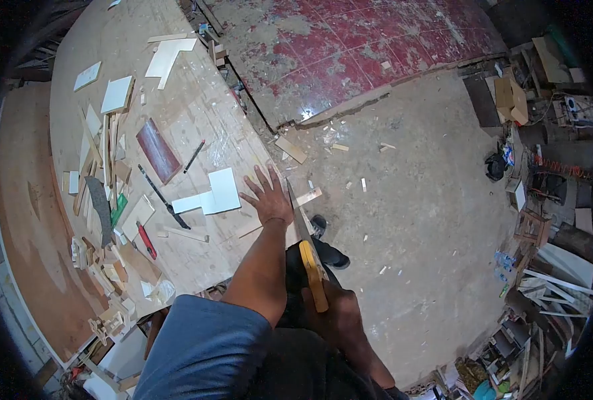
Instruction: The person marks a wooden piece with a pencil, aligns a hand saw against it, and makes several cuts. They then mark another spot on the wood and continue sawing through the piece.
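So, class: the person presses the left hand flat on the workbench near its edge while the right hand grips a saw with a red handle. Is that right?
Not quite. The head view shows the saw has a yellow handle, not red. The rest stands: the left hand lies flat on the workbench near its edge, and the right hand grips the saw.

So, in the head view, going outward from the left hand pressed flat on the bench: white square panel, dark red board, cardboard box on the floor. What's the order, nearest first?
From the left hand:
1. White square panel, just to its left on the bench.
2. Dark red board, farther left and up the bench.
3. Cardboard box, far off to the right, on the floor.
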Motion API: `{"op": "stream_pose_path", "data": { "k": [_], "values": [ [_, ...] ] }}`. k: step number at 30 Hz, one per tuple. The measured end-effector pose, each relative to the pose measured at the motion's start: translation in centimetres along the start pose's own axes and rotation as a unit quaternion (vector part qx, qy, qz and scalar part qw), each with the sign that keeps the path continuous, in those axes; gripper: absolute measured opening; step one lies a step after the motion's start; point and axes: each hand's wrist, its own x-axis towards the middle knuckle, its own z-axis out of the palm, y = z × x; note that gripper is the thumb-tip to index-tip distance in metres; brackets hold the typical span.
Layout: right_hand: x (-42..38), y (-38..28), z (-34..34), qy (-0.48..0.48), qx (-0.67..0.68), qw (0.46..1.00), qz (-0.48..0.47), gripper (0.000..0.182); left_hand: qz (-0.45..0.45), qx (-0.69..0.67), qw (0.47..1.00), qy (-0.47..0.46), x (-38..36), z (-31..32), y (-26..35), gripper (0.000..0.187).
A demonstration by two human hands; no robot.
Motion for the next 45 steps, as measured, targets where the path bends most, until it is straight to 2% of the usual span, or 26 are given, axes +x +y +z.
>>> {"op": "stream_pose_path", "data": {
  "k": [3,5,9,11,13,18,20,22,24,26,27,29,30,32,35,37,38,39,40,41,42,43,45],
  "values": [
    [-0.1,0.7,-0.1,0.008,0.003,1.000,-0.026,0.016,0.000,-0.016,1.000,-0.006,0.0,-0.7,0.0,0.074],
    [-0.3,1.4,0.1,-0.008,0.013,1.000,-0.026,0.022,0.002,-0.021,1.000,-0.015,-0.4,-0.9,-0.1,0.074],
    [0.2,0.4,-0.4,0.021,-0.010,0.999,-0.038,0.017,0.005,-0.023,1.000,-0.005,-0.3,-1.2,0.2,0.074],
    [0.5,0.3,-0.2,0.017,-0.006,1.000,-0.003,0.019,0.000,-0.030,1.000,-0.010,-0.3,-0.8,-0.1,0.075],
    [0.9,0.7,0.6,0.024,-0.021,0.999,-0.005,0.020,-0.007,0.023,1.000,-0.012,0.0,-0.2,0.1,0.076],
    [1.5,1.2,1.1,0.018,-0.048,0.999,-0.015,0.021,-0.003,0.011,1.000,0.015,0.2,0.7,-0.2,0.078],
    [2.4,2.2,1.6,0.052,-0.081,0.994,-0.044,0.020,-0.001,-0.002,1.000,0.022,0.0,0.4,0.1,0.079],
    [1.9,1.0,0.6,0.051,-0.066,0.995,-0.057,0.020,-0.001,0.031,0.999,-0.025,-0.2,-0.7,0.1,0.082],
    [2.7,0.6,0.5,0.047,-0.049,0.995,-0.069,0.020,0.003,-0.002,1.000,-0.001,0.4,0.2,-0.2,0.085],
    [3.9,1.1,1.0,-0.001,-0.082,0.995,0.056,0.022,0.018,-0.033,0.999,0.014,-0.3,0.5,-0.4,0.087],
    [3.9,1.1,0.8,0.003,-0.084,0.995,0.056,0.022,0.016,-0.036,0.999,0.004,-0.3,-0.1,-0.2,0.088],
    [4.3,0.9,0.7,-0.014,-0.066,0.997,0.024,0.024,0.010,-0.037,0.999,-0.001,0.1,0.0,-0.1,0.089],
    [4.2,1.1,0.9,-0.016,-0.064,0.998,0.019,0.024,0.009,-0.023,0.999,0.025,0.2,0.9,0.0,0.090],
    [3.3,1.5,1.4,0.043,-0.123,0.991,-0.043,0.024,0.003,-0.006,0.999,0.048,0.4,1.7,-0.4,0.092],
    [5.9,3.1,2.7,-0.003,-0.054,0.999,-0.008,0.024,0.016,-0.059,0.997,0.037,0.1,0.3,0.0,0.093],
    [5.0,2.2,2.1,0.021,-0.087,0.996,-0.023,0.025,0.004,-0.001,0.999,-0.038,-0.1,-1.2,-0.1,0.094],
    [4.5,1.3,1.7,0.042,-0.117,0.992,-0.035,0.026,0.000,0.000,0.999,-0.035,0.2,-1.0,-0.1,0.094],
    [4.0,0.9,0.7,0.012,-0.073,0.997,-0.019,0.028,0.002,-0.019,1.000,-0.009,0.3,-0.4,-0.1,0.092],
    [4.4,1.3,1.0,0.009,-0.071,0.997,-0.017,0.028,0.006,-0.038,0.999,0.014,0.1,0.4,-0.2,0.090],
    [5.3,2.2,1.5,0.016,-0.007,1.000,0.003,0.028,0.018,-0.065,0.997,0.047,0.0,1.0,-0.4,0.084],
    [6.1,3.5,2.1,0.026,0.053,0.998,0.021,0.029,0.019,-0.069,0.996,0.045,-0.2,0.8,-0.3,0.084],
    [6.9,5.9,3.4,0.045,0.060,0.997,-0.021,0.029,0.016,-0.063,0.997,0.037,-0.2,0.2,-0.2,0.082],
    [6.2,4.0,2.1,0.026,0.066,0.997,-0.012,0.028,0.009,-0.057,0.998,0.030,-0.3,-0.2,-0.3,0.080]
  ]
}}
